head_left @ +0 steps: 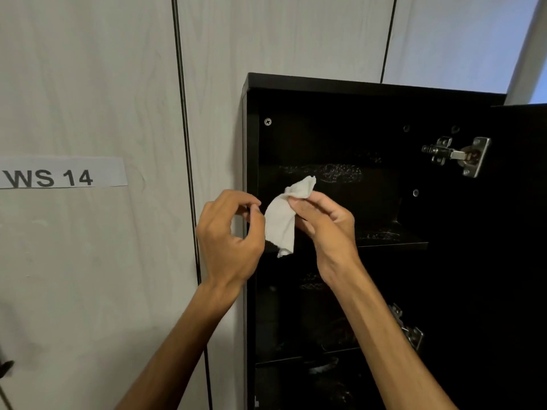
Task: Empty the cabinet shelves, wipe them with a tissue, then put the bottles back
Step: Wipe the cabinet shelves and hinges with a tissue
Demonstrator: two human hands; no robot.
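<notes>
The right hand (pixel 322 223) pinches a crumpled tissue (pixel 282 216); the left hand (pixel 229 232), just beside, curls empty before the cabinet (pixel 325 84), whose upper shelf (pixel 393 244) behind them shows bare.

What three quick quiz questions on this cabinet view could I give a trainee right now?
1. True or false: the right hand pinches the tissue.
2. Which way is the cabinet door standing? A) open B) closed
3. Fill in: the paper label on the wall reads WS ___.

Key: 1 true. 2 A: the upper hinge is exposed and the top shelf shows no bottles. 3: 14. The left hand is beside the tissue, fingers curled; whether it touches it is unclear.
</notes>
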